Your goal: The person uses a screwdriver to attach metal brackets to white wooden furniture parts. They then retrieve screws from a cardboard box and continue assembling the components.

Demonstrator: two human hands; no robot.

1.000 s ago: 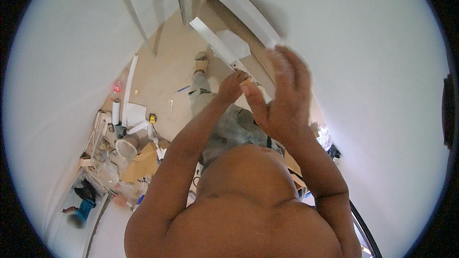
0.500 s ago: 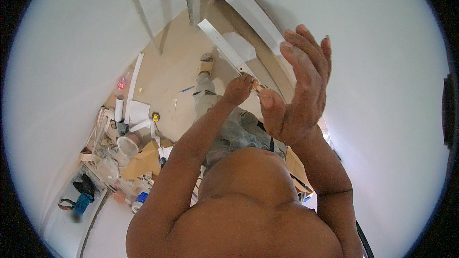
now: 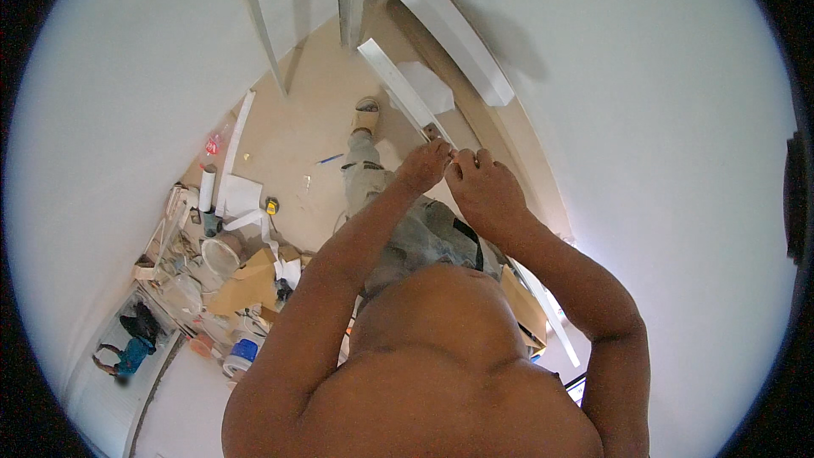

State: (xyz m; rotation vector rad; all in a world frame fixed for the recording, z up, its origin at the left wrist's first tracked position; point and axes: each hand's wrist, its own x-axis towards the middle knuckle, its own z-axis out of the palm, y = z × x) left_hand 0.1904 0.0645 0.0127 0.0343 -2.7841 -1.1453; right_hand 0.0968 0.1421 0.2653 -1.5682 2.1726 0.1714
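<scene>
Long, flat white strip (image 3: pixel 397 85), likely plastic or metal, slants across the beige floor (image 3: pixel 297 136). Left grip (image 3: pixel 426 167) pinches its near part; right grip (image 3: pixel 487 193) curls alongside, hold unclear. Probably light, smooth, bendy lengthwise; best held by its long edges.

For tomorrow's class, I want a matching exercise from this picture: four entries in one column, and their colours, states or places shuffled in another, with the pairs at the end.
Column one
1. left hand and right hand
2. tape measure
3. thin pen-like object
4. plastic bottle

Column two
A. blue, on the floor beside the lower leg
B. clear with red, near the left-hand wall
C. close together at a long white strip
D. yellow and black, near a white sheet

Pairs
1-C, 2-D, 3-A, 4-B
</scene>
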